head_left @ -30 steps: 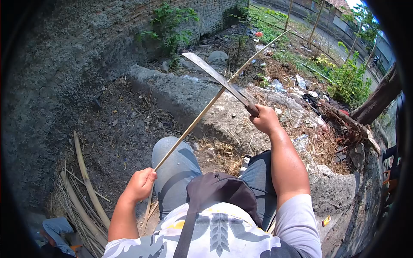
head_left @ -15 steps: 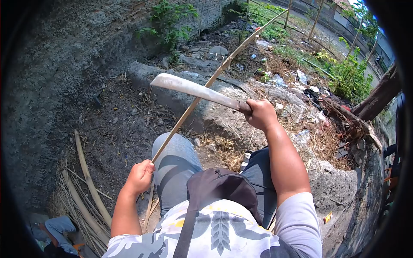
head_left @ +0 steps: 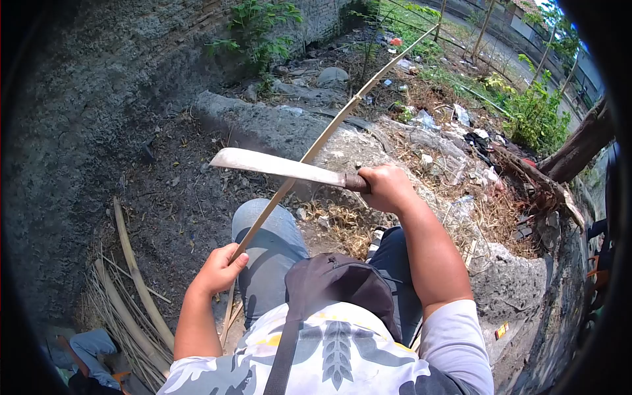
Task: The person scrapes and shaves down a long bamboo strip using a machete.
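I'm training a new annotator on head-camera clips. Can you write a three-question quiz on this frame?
1. True or false: the right hand grips the machete by its handle.
2. What does the left hand hold? A) a rope B) a long bamboo strip C) a stone
3. Fill in: the machete blade crosses the strip above the person's ____ knee.

Key: 1 true; 2 B; 3 left.

harsh sunlight, fisheye-warped dark edges
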Demonstrator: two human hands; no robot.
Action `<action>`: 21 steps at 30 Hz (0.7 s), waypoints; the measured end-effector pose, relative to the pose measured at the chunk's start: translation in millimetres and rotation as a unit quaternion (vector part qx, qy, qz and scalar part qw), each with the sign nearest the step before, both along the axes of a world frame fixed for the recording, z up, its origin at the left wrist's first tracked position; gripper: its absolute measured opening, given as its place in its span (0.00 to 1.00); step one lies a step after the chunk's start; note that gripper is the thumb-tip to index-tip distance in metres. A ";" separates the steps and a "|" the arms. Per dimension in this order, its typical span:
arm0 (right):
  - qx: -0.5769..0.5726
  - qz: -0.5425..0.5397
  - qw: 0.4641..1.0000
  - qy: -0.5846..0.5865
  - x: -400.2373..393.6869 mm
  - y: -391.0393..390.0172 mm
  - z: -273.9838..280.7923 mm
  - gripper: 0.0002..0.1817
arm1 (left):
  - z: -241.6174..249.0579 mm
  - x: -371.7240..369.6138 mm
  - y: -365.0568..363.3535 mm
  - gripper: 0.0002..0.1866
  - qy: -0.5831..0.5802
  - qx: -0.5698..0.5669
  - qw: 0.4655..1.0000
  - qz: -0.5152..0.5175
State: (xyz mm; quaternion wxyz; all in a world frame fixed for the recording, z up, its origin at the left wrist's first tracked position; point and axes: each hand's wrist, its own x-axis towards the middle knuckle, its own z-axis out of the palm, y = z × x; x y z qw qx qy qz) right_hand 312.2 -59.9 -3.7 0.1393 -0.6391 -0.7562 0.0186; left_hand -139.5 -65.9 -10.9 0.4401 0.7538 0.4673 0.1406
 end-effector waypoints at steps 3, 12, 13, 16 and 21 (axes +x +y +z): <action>0.001 0.097 0.995 -0.025 -14.6 3.0 -2.9 0.12 | 10.6 12.5 -5.2 0.19 -0.009 -0.075 0.997 0.006; -0.009 -0.049 0.997 0.054 10.4 17.7 -6.0 0.10 | 19.7 26.3 3.3 0.13 -0.087 -0.101 0.988 0.077; -0.005 -0.049 0.997 0.063 5.0 14.1 -5.4 0.10 | 14.6 27.7 8.2 0.13 -0.083 -0.074 0.990 0.083; 0.062 0.018 0.996 0.063 -5.4 8.3 -9.2 0.12 | 17.5 36.6 15.7 0.14 -0.024 -0.017 0.997 0.069; 0.079 0.078 0.993 0.040 -16.9 5.1 5.9 0.12 | 22.1 63.8 16.8 0.18 0.004 0.026 0.999 0.033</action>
